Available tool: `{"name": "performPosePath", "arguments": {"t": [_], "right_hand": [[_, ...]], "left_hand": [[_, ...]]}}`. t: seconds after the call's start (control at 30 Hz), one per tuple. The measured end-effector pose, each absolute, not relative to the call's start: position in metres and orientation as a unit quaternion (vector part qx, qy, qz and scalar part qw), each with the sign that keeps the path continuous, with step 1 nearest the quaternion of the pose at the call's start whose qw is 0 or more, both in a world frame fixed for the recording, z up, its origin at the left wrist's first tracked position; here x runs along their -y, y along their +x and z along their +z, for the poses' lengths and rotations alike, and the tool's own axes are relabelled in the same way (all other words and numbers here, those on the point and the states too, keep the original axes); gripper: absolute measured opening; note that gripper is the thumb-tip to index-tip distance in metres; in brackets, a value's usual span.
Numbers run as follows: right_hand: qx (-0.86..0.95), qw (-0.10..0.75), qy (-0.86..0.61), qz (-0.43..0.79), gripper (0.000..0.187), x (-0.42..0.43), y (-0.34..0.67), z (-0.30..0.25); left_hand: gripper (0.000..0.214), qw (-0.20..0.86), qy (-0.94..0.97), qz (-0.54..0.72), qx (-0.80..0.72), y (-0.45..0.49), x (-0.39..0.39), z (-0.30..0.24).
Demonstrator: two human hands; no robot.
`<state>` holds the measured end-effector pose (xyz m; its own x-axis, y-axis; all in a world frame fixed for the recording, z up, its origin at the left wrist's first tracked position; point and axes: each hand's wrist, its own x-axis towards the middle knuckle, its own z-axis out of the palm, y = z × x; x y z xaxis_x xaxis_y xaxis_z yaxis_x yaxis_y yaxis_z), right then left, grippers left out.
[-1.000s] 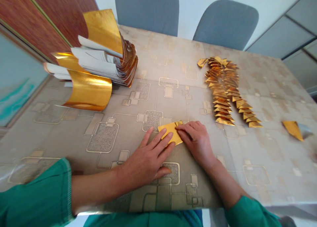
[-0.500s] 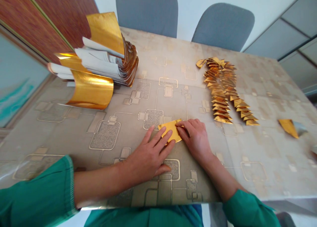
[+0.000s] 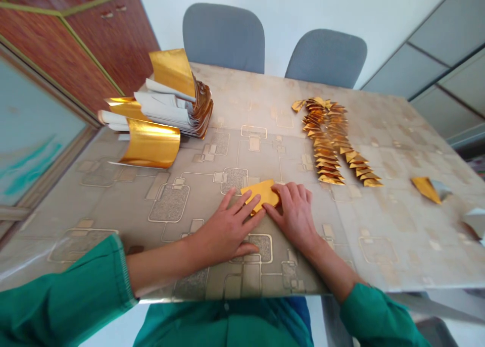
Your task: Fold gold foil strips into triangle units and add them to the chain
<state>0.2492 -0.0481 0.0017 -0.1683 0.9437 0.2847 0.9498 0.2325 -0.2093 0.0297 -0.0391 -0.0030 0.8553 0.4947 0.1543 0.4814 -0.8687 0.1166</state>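
Note:
A small folded piece of gold foil paper (image 3: 264, 190) lies on the table in front of me. My left hand (image 3: 232, 226) is open, its fingers spread flat, and the fingertips rest on the paper's left and lower part. At the paper's right end, my right hand (image 3: 293, 213) is closed on the edge, thumb below and curled fingers above. Those fingers hide the right corner of the sheet.
At the left stands a thick stack of gold-and-white sheets (image 3: 166, 104), with a curled gold sheet (image 3: 153, 145) before it. Rows of folded gold pieces (image 3: 326, 145) lie right of centre. Farther right is a loose gold piece (image 3: 427, 189). Two grey chairs (image 3: 223, 39) face me across the patterned table (image 3: 235, 155).
My right thumb and fingers have shifted from the paper's top edge to its right end, gripping it there. My left hand stays on the paper. The view has tilted up slightly.

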Motion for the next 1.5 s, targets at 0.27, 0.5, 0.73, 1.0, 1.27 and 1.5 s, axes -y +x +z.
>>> {"name": "performPosePath", "arguments": {"t": [0.27, 0.5, 0.73, 1.0, 1.27, 1.5], "right_hand": [[0.699, 0.228, -0.676, 0.050, 0.028, 0.051, 0.264, -0.009], [0.698, 0.246, -0.670, 0.063, 0.022, 0.049, 0.268, -0.008], [0.693, 0.242, -0.676, 0.065, 0.019, 0.047, 0.268, -0.008], [0.845, 0.183, -0.502, 0.020, 0.015, 0.038, 0.263, 0.015], [0.900, 0.140, -0.409, 0.052, 0.019, 0.019, 0.278, 0.025], [0.884, 0.197, -0.414, 0.095, 0.021, 0.020, 0.279, 0.018]], "left_hand": [[0.073, 0.043, 0.971, 0.075, -0.225, 0.019, 0.029, -0.003], [0.064, 0.068, 0.969, 0.076, -0.225, 0.005, 0.028, 0.001], [0.053, 0.035, 0.968, 0.091, -0.232, -0.008, 0.036, 0.006], [0.020, 0.020, 0.950, 0.091, -0.298, 0.044, 0.022, 0.021], [0.014, -0.017, 0.936, 0.107, -0.335, 0.056, 0.012, 0.020], [0.016, 0.008, 0.922, 0.157, -0.353, 0.047, 0.009, 0.017]]}}
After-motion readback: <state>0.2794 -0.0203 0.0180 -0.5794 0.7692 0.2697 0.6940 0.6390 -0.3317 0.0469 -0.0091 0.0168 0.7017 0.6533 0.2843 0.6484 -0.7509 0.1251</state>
